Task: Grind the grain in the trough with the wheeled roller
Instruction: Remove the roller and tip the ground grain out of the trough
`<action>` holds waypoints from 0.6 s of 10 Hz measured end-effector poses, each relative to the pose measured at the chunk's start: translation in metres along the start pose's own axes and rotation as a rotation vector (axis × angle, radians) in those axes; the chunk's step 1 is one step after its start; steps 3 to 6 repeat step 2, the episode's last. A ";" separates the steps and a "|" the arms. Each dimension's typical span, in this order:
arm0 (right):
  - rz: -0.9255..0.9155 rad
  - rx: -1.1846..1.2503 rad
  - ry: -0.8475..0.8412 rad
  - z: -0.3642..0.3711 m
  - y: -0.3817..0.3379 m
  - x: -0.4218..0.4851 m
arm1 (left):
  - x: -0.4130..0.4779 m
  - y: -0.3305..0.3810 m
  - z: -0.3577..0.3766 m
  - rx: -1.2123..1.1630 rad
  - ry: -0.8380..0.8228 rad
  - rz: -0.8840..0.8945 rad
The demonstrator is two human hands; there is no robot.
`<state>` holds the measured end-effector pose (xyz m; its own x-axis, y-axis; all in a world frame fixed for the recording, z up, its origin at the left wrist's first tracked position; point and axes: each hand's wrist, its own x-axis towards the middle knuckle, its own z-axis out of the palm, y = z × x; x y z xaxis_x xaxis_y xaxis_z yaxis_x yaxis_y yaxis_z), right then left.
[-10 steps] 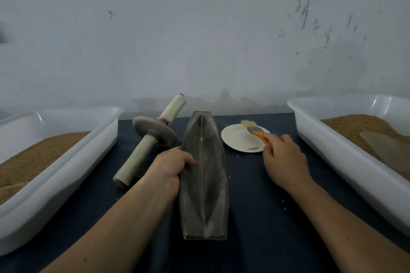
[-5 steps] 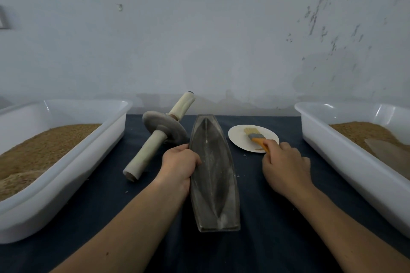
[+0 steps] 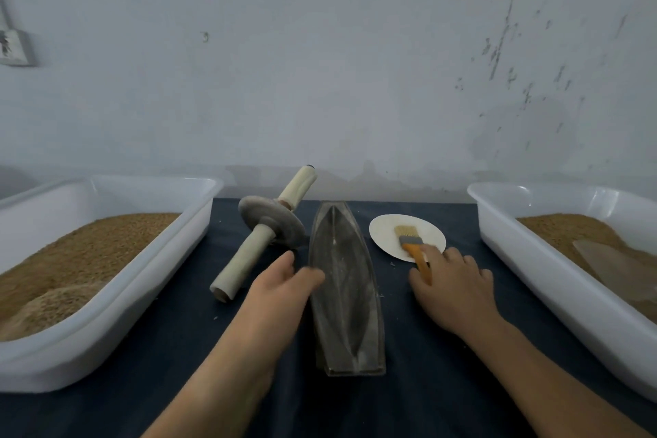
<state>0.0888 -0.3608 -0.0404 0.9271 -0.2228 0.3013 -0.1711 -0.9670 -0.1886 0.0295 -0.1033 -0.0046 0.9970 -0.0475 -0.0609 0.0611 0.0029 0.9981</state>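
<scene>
Loose left hand [image 3: 281, 290], thumb on the trough [image 3: 344, 302] rim; right hand [image 3: 455, 290] snug around the brush [image 3: 410, 244] handle.

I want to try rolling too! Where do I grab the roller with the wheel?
Grab the roller by its two pale ends, one on each side of the stone wheel, from above. It lies slanted, leaning on the wheel: the near handle rests low on the cloth, and the far handle sticks up toward the wall.

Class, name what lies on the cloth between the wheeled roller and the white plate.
The grey trough lies between them, shown in the head view.
</scene>
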 end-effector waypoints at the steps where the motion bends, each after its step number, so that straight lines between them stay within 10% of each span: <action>1: 0.005 0.095 0.075 -0.027 -0.003 0.001 | -0.041 -0.015 -0.030 0.361 0.066 0.185; 2: -0.099 0.267 0.192 -0.074 0.008 -0.029 | -0.089 -0.024 -0.068 0.987 0.153 0.444; 6: -0.099 0.267 0.192 -0.074 0.008 -0.029 | -0.089 -0.024 -0.068 0.987 0.153 0.444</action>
